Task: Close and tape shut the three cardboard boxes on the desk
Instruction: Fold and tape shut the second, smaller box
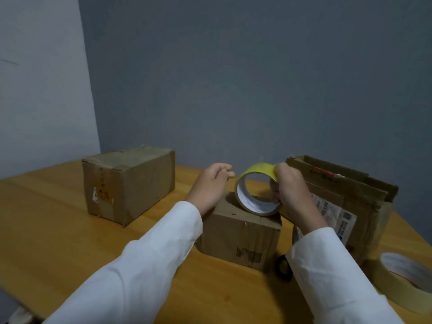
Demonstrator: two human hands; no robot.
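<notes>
**Right hand holds the tape roll over the small box**

The right hand (pixel 289 190) has its grip closed round the yellow tape roll (pixel 257 190), thumb and fingers pinching the rim at about 2 o'clock, likely at the loose end. The left hand (pixel 210 183) hangs beside the roll at its 9 o'clock, fingers relaxed, holding nothing.

The roll stands on edge on top of the small box (pixel 240 232) in the middle of the tabletop (pixel 58 230). Its hole faces the camera and slightly left, so its axis runs roughly from 7 to 1 o'clock.

Risks, as I judge them: the tape end may tear or fold onto itself, and the light small box may shift if nothing steadies it. The right box (pixel 339 202) at 3 o'clock stands open; the left box (pixel 128 183) at 10 o'clock looks shut.
</notes>
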